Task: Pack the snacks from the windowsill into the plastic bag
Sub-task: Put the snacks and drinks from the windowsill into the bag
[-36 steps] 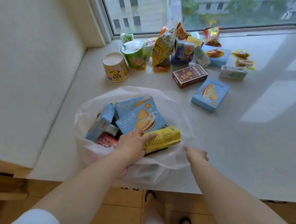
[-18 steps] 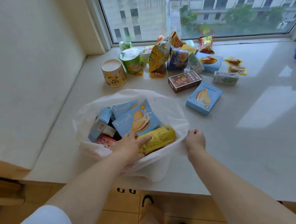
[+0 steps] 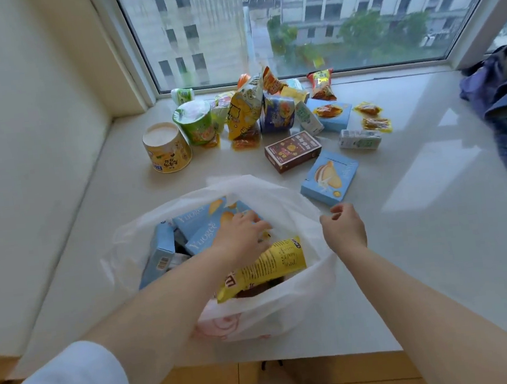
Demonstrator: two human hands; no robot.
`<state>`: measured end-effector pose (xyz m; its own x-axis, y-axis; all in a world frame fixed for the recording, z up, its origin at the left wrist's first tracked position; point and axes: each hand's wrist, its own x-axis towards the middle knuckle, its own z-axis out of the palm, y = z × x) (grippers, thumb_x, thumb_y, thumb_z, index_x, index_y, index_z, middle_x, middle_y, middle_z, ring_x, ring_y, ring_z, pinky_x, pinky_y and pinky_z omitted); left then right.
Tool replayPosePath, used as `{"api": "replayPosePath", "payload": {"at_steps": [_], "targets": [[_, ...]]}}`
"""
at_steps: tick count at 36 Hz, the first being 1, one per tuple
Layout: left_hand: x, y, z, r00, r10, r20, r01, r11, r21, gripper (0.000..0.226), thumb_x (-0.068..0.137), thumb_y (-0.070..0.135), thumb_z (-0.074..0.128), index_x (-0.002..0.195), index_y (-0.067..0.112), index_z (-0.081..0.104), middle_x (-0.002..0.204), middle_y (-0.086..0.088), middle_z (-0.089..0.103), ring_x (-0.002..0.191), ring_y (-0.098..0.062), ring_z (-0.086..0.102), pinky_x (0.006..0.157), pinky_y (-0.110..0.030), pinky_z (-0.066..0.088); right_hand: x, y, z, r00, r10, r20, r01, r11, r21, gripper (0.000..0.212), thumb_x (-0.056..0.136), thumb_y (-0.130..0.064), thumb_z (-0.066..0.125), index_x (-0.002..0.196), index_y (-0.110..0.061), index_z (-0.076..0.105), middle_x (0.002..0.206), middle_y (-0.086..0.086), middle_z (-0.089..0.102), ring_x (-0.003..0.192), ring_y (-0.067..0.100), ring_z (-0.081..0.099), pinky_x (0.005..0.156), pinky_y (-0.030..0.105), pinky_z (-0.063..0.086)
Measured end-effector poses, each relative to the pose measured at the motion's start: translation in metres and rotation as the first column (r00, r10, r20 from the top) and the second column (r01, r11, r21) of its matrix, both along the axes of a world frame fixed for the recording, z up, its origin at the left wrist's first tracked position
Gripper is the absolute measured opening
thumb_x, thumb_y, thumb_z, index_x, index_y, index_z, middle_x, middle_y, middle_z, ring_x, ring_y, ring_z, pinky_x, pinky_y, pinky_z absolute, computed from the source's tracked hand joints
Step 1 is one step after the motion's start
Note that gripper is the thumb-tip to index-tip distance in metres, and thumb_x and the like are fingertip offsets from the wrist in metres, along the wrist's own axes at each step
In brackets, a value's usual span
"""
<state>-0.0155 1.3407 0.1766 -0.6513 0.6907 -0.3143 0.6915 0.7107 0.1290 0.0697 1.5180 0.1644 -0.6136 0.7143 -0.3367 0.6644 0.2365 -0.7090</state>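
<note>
A white plastic bag (image 3: 288, 297) stands open on the near part of the windowsill (image 3: 424, 252). Inside it lie several light blue biscuit boxes (image 3: 196, 244) and a yellow packet (image 3: 263, 267). My left hand (image 3: 241, 235) reaches into the bag, its straight fingers resting on the top blue box. My right hand (image 3: 343, 229) hovers at the bag's right rim with loosely curled fingers and nothing visible in them. Just beyond that hand another blue biscuit box (image 3: 329, 177) lies on the sill, and a brown box (image 3: 293, 151) lies behind it.
Near the window stand a yellow tub (image 3: 166, 147), a green cup (image 3: 196, 121) and a heap of snack bags (image 3: 245, 113). A small carton (image 3: 359, 140) and small orange packets (image 3: 376, 122) lie to the right. Blue clothing (image 3: 506, 109) fills the far right. A wall bounds the left.
My right hand has let go of the bag's lower right edge and moved forward along the rim. My left hand slid off the yellow packet deeper onto the blue box.
</note>
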Motion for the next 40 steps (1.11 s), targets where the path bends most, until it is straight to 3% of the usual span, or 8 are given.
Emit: {"api": "replayPosePath", "payload": {"at_steps": [4,9,15,19,22,29,36,40], "targets": [[-0.042,0.026,0.016,0.999,0.026,-0.046,-0.022,0.995,0.098,0.045,0.096,0.04,0.044,0.14,0.032,0.038,0.139,0.003,0.039,0.129,-0.019,0.035,0.098,-0.037,0.041,-0.03,0.014,0.004,0.994,0.085,0.066,-0.09,0.994,0.066,0.031,0.087,-0.02,0.051,0.117,-0.011,0.052,0.123,0.009,0.053,0.114,0.028,0.048,0.092,0.035,0.042],[-0.084,0.064,0.031,0.998,0.037,-0.06,-0.03,0.993,0.118,0.048,0.095,0.035,0.047,0.142,0.029,0.036,0.141,0.0,0.038,0.131,-0.021,0.035,0.097,-0.038,0.041,-0.062,0.043,0.003,0.987,0.032,0.155,-0.039,0.998,0.043,0.029,0.089,-0.018,0.046,0.115,-0.013,0.055,0.123,0.011,0.052,0.116,0.03,0.048,0.088,0.033,0.041],[-0.128,0.106,0.017,0.997,0.081,0.012,-0.081,0.996,0.032,0.051,0.093,0.036,0.048,0.142,0.028,0.036,0.143,-0.002,0.036,0.13,-0.023,0.036,0.099,-0.04,0.042,-0.098,0.084,-0.007,0.968,0.061,0.245,-0.07,0.997,0.027,0.025,0.087,-0.024,0.047,0.107,-0.016,0.06,0.116,0.011,0.059,0.106,0.031,0.055,0.076,0.028,0.04],[-0.159,0.131,0.0,0.982,0.176,0.063,-0.177,0.984,0.002,0.05,0.093,0.036,0.049,0.141,0.028,0.038,0.143,-0.001,0.037,0.13,-0.022,0.038,0.098,-0.04,0.043,-0.124,0.116,-0.015,0.944,0.1,0.314,-0.12,0.992,0.047,0.03,0.092,-0.026,0.04,0.108,-0.014,0.061,0.115,0.012,0.062,0.106,0.032,0.056,0.085,0.033,0.045],[-0.18,0.14,-0.015,0.967,0.239,0.084,-0.237,0.971,-0.037,0.049,0.093,0.036,0.048,0.141,0.029,0.039,0.142,-0.001,0.037,0.129,-0.023,0.039,0.097,-0.04,0.045,-0.144,0.132,-0.02,0.914,0.175,0.366,-0.211,0.976,0.06,0.033,0.097,-0.022,0.035,0.114,-0.008,0.059,0.118,0.013,0.06,0.104,0.031,0.055,0.083,0.032,0.043],[-0.253,0.146,-0.056,0.879,0.462,0.121,-0.451,0.886,-0.11,0.047,0.094,0.039,0.046,0.14,0.03,0.04,0.145,-0.003,0.034,0.127,-0.026,0.043,0.097,-0.041,0.043,-0.223,0.164,-0.042,0.845,0.332,0.419,-0.408,0.907,0.106,0.025,0.09,-0.02,0.046,0.11,-0.013,0.059,0.12,0.01,0.058,0.112,0.029,0.052,0.086,0.03,0.042],[-0.326,0.141,-0.105,0.742,0.652,0.157,-0.648,0.757,-0.081,0.046,0.093,0.039,0.044,0.136,0.022,0.046,0.138,-0.007,0.039,0.116,-0.03,0.052,0.092,-0.039,0.045,-0.305,0.141,-0.081,0.779,0.529,0.337,-0.615,0.748,0.249,0.029,0.092,-0.023,0.048,0.118,-0.014,0.055,0.124,0.008,0.051,0.119,0.026,0.043,0.096,0.037,0.039],[-0.355,0.128,-0.132,0.662,0.744,0.095,-0.745,0.667,-0.027,0.049,0.095,0.037,0.045,0.14,0.019,0.041,0.144,-0.008,0.033,0.131,-0.029,0.035,0.1,-0.041,0.038,-0.34,0.112,-0.104,0.656,0.68,0.328,-0.753,0.554,0.355,0.034,0.094,-0.023,0.043,0.127,-0.016,0.05,0.127,0.007,0.048,0.117,0.026,0.041,0.095,0.037,0.037]]}}
